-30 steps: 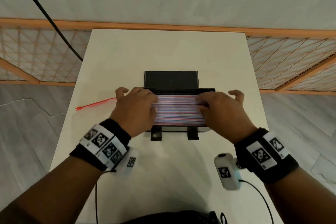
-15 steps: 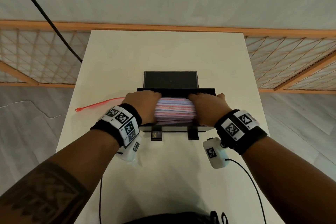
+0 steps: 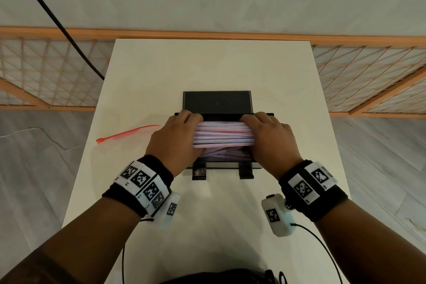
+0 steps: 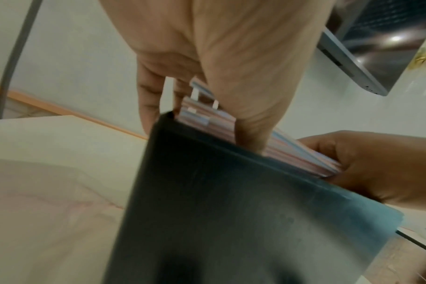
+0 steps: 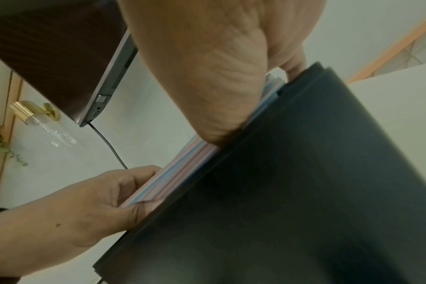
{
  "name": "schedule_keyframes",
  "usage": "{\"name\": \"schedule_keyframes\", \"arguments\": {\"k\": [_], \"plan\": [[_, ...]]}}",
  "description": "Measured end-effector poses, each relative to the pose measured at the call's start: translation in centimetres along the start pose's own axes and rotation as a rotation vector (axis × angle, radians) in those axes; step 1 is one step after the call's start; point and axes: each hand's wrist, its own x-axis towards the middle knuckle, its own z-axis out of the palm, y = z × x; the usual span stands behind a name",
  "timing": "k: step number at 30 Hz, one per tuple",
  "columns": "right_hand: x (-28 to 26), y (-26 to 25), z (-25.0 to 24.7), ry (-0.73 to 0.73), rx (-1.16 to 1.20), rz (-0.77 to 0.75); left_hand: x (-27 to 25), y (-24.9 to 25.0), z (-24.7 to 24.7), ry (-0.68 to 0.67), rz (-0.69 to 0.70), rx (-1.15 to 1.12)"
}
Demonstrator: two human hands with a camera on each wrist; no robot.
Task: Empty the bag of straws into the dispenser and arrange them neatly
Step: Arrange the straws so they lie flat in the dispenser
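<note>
While the black dispenser [image 3: 222, 167] holds loose crossed straws, we grip the straw bundle [image 3: 223, 134] just above its opening, left hand [image 3: 176, 142] and right hand [image 3: 272, 142] curled round opposite ends. We judge it light, slippery, crushable; end grips suit.
</note>
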Motion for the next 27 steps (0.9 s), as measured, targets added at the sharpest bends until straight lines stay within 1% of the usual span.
{"name": "schedule_keyframes", "arguments": {"k": [5, 8, 13, 15, 19, 21, 24, 27], "plan": [[-0.9, 0.2, -0.2, -0.045, 0.137, 0.01, -0.4, -0.9, 0.3, -0.045, 0.054, -0.041], [-1.4, 0.9, -0.5, -0.008, 0.217, -0.013, -0.8, -1.2, 0.6, -0.047, 0.076, -0.019], [-1.7, 1.9, -0.4, 0.063, 0.26, -0.04, -0.8, -1.8, 0.9, 0.009, 0.09, -0.021], [-2.1, 1.9, -0.1, 0.073, 0.259, -0.046, -0.9, -2.1, 1.2, 0.035, 0.103, -0.014], [-3.7, 0.8, 1.1, 0.029, 0.171, -0.046, -1.3, -2.5, 1.6, 0.044, 0.122, 0.024], [-4.0, 0.7, 1.5, 0.062, 0.178, -0.037, -1.4, -2.5, 1.4, 0.074, 0.132, 0.048], [-3.7, 0.9, 1.6, 0.118, 0.211, -0.019, -1.8, -2.4, 1.1, 0.119, 0.105, 0.028], [-3.6, 0.8, 2.0, 0.105, 0.172, -0.028, -2.3, -2.3, 1.6, 0.127, 0.143, 0.044]]}}
